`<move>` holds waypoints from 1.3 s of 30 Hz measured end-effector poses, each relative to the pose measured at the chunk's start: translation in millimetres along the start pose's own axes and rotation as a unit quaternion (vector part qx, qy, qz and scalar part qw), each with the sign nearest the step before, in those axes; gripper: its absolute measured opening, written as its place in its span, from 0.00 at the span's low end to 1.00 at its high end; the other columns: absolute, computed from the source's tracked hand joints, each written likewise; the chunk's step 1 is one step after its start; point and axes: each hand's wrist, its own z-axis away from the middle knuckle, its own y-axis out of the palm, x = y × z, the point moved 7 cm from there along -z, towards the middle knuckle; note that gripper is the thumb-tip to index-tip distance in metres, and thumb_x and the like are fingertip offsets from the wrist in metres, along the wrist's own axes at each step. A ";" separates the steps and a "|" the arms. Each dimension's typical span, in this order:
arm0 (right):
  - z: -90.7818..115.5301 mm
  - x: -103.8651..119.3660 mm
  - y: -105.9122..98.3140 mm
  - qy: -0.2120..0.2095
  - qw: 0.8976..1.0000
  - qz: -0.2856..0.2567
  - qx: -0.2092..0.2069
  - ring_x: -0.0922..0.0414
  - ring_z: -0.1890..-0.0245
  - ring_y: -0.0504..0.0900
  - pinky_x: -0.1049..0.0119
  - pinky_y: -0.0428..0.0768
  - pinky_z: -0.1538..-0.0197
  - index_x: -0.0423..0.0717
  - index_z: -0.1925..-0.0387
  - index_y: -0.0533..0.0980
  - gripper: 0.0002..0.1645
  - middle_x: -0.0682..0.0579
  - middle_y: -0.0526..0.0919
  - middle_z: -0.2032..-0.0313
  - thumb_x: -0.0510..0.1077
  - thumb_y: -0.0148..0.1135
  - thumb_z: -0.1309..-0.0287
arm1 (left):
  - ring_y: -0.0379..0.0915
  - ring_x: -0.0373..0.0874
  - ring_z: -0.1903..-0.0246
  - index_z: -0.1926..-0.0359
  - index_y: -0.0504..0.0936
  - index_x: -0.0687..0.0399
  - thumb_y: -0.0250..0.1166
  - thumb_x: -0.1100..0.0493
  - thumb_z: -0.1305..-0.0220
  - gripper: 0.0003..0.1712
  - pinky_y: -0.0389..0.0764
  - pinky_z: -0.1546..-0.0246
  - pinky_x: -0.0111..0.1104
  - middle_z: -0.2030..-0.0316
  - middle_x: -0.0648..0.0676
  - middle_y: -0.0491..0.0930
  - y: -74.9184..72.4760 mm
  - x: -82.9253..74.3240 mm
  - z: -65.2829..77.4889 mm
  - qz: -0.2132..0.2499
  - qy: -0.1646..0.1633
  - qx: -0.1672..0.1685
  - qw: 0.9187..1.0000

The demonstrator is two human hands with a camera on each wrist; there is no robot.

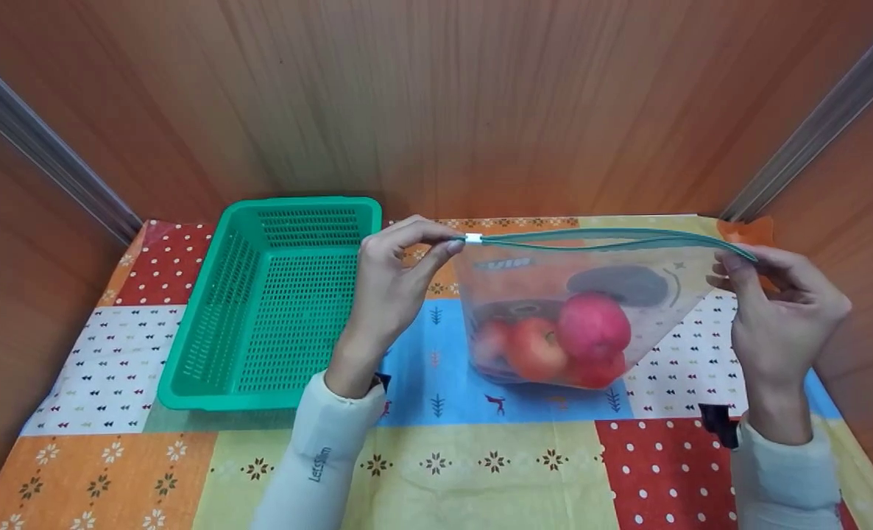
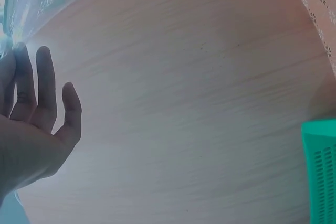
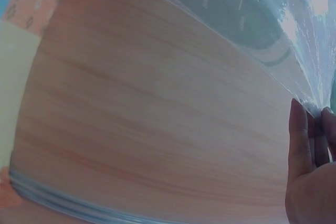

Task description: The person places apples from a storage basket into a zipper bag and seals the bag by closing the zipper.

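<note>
A clear plastic zip bag (image 1: 510,283) with a green zip edge hangs upright between both hands. Inside it several red and orange round fruits, among them a pinkish-red one (image 1: 595,324), lie at the bottom. My left hand (image 1: 400,276) pinches the bag's left top corner, right beside the white slider (image 1: 473,238). At the opposite corner my right hand (image 1: 786,316) pinches the end of the green zip between thumb and fingers. Between slider and right corner the two zip edges stand slightly apart. The right wrist view shows the film (image 3: 252,19) drawn into creases at the fingertips.
To the left stands a green perforated plastic basket (image 1: 297,324) with nothing in it. A patterned patchwork cloth (image 1: 436,471) covers the table. Wood-grain panels (image 1: 436,110) rise at the back and both sides. An orange item (image 1: 749,231) lies at the back right corner.
</note>
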 end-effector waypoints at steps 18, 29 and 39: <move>-1.5 -4.3 5.4 0.014 1.000 0.007 0.026 0.62 0.67 0.90 0.73 0.86 0.59 0.20 0.54 0.83 0.13 0.52 0.92 0.61 0.22 0.70 0.42 | 0.82 0.47 0.62 0.59 0.90 0.63 0.72 0.65 0.32 0.04 0.85 0.56 0.37 0.64 0.56 0.84 2.6 8.0 9.5 0.034 0.008 -0.049 0.998; 0.4 -0.4 7.2 0.026 0.998 0.049 0.022 0.65 0.65 0.89 0.77 0.84 0.55 0.26 0.51 0.85 0.14 0.59 0.91 0.60 0.25 0.70 0.40 | 0.85 0.45 0.63 0.58 0.90 0.63 0.72 0.64 0.31 0.06 0.89 0.59 0.37 0.63 0.57 0.84 3.6 6.5 12.6 0.048 -0.034 -0.069 0.996; 5.4 16.0 6.0 0.023 0.992 0.121 0.011 0.66 0.56 0.87 0.77 0.81 0.46 0.32 0.48 0.86 0.16 0.61 0.89 0.54 0.28 0.70 0.38 | 0.87 0.48 0.65 0.57 0.88 0.67 0.72 0.65 0.32 0.07 0.90 0.62 0.38 0.62 0.60 0.83 7.0 8.0 14.2 0.070 -0.068 -0.081 0.992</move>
